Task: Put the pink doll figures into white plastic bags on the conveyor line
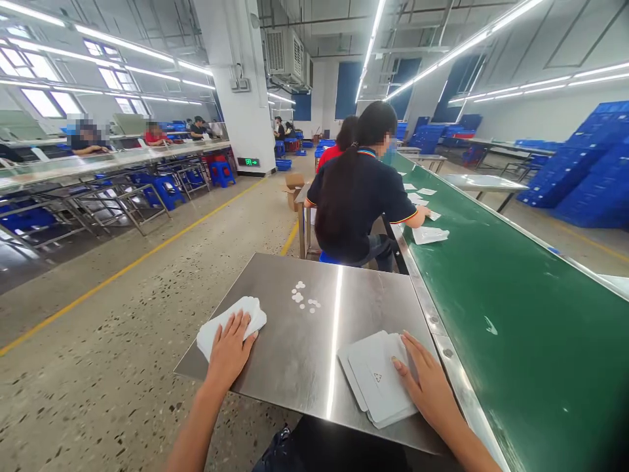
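Observation:
My left hand (230, 347) lies flat, fingers stretched out, on a stack of white sheets (223, 322) at the left edge of the steel table (304, 347). On the table's right side my right hand (425, 380) rests with fingers spread on a fanned pile of white cards (376, 380); the top card bears a small triangle mark. Several small white round stickers (302, 296) lie scattered on the steel between the two piles, further back.
A green conveyor belt (491, 275) runs along the right of the table. A person in a dark shirt (356, 190) sits just ahead, handling white pieces (429, 235) on the belt. Blue crates (584, 170) are stacked far right. Other workers sit at benches far left.

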A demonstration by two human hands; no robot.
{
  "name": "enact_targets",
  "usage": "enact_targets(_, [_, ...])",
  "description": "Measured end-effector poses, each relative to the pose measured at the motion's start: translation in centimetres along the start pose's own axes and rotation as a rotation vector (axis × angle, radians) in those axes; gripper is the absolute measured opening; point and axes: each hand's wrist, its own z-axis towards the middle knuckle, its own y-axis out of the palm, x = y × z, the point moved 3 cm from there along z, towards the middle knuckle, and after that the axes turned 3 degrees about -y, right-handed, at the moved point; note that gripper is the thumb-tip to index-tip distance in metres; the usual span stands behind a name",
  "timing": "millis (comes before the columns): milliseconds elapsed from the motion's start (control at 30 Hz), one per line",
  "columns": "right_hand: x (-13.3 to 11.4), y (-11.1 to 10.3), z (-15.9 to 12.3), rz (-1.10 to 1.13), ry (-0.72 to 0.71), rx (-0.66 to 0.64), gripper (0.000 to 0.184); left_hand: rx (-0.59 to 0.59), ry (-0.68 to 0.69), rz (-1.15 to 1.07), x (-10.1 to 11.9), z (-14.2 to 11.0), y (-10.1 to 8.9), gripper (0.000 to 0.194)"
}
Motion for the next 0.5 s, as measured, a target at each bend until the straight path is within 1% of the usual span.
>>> enact_targets(67, [-0.1, 0.0, 0.0, 0.018, -0.005, 0.019, 0.047, 0.021, 0.032, -0.003, 0.2, -0.2, 0.4, 0.046])
enact_targets(200, [-0.8, -0.8, 0.2, 0.049, -0.022, 0.063, 0.042, 0.095, 0.034, -0.005, 0.7, -0.6, 0.3, 0.048])
enact_targets(300, [-2.7, -2.3, 1.2, 0.082, -0.060, 0.094, 0.039, 0.171, 0.084, -0.052, 0.8, -0.9, -0.9, 0.043])
enact_targets(367, [-5.1, -3.5, 2.1, 0.126, -0.128, 0.122, 0.037, 0.215, 0.143, -0.145, 1.6, -1.4, -2.3, 0.040])
enact_targets(400, [-6.6, -4.0, 2.7, 0.153, -0.172, 0.127, 0.037, 0.204, 0.183, -0.221, 2.4, -1.8, -3.2, 0.040])
enact_targets(433, [-8.2, -4.4, 3.2, 0.183, -0.223, 0.122, 0.038, 0.159, 0.220, -0.313, 3.4, -2.3, -4.0, 0.040])
enact_targets(467, [-10.0, -4.7, 3.8, 0.212, -0.279, 0.097, 0.040, 0.073, 0.266, -0.422, 4.6, -2.9, -4.8, 0.040])
enact_targets(500, [-11.7, -4.8, 4.3, 0.241, -0.336, 0.048, 0.042, -0.050, 0.278, -0.535, 5.9, -3.5, -5.4, 0.038])
